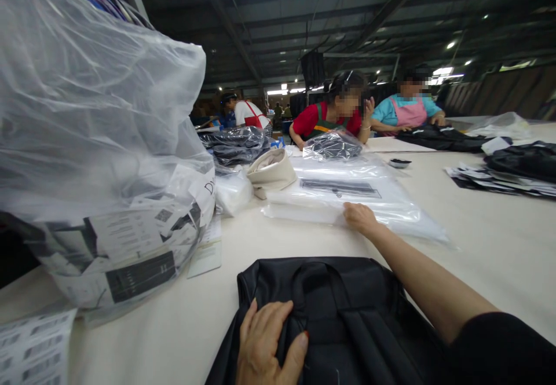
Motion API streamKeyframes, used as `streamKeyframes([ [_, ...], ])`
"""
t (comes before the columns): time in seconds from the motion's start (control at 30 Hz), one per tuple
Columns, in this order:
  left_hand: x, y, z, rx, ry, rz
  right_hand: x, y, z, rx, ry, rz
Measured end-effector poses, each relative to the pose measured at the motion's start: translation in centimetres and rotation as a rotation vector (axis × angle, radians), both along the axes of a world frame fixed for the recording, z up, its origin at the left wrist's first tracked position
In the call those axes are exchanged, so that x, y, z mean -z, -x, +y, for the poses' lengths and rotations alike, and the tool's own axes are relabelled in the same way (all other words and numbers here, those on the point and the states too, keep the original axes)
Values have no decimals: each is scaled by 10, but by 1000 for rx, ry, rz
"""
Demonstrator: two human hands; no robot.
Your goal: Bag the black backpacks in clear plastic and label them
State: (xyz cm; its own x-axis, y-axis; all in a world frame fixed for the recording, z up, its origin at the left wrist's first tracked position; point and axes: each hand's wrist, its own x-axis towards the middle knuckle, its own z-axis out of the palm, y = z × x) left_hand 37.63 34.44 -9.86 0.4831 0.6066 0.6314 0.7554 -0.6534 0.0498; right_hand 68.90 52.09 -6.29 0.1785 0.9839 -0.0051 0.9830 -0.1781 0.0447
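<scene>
A black backpack (324,315) lies flat on the table in front of me, its top handle and straps facing up. My left hand (269,344) rests on its left side, fingers spread and thumb apart, holding nothing. My right arm reaches across the backpack. At the near edge of a stack of clear plastic bags (304,208), my right hand (360,218) is closed, its fingers curled on the plastic. The top bag has a dark printed rectangle. How many layers the fingers pinch is hidden.
A big clear sack (99,113) of paper tags stands at left, beside a barcode label sheet (37,347). Behind the stack are a beige fabric roll (273,171) and a plastic-wrapped black item (332,145). Black goods (523,162) lie right. Several people work across the table.
</scene>
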Motion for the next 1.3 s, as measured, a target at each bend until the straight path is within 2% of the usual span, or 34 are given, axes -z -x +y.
streamKeyframes([
  [0.13,-3,-1,-1,4,7,-9,-2,-6,3,0,28,61],
  [0.43,-6,-1,-1,-2,41,-11,-21,-17,1,-93,115,196],
  [0.53,-5,-1,-2,-9,64,-8,-18,-15,0,-106,111,158],
  [0.67,-3,0,-2,-11,76,-9,-7,1,-3,-112,44,28],
  [0.83,-2,0,-1,-6,78,-27,4,20,-5,-51,-75,-116],
  [1.07,-5,1,-3,-3,98,-43,7,5,7,-61,-29,-162],
  [1.3,-2,1,0,8,70,-53,11,2,15,-53,-83,-215],
])
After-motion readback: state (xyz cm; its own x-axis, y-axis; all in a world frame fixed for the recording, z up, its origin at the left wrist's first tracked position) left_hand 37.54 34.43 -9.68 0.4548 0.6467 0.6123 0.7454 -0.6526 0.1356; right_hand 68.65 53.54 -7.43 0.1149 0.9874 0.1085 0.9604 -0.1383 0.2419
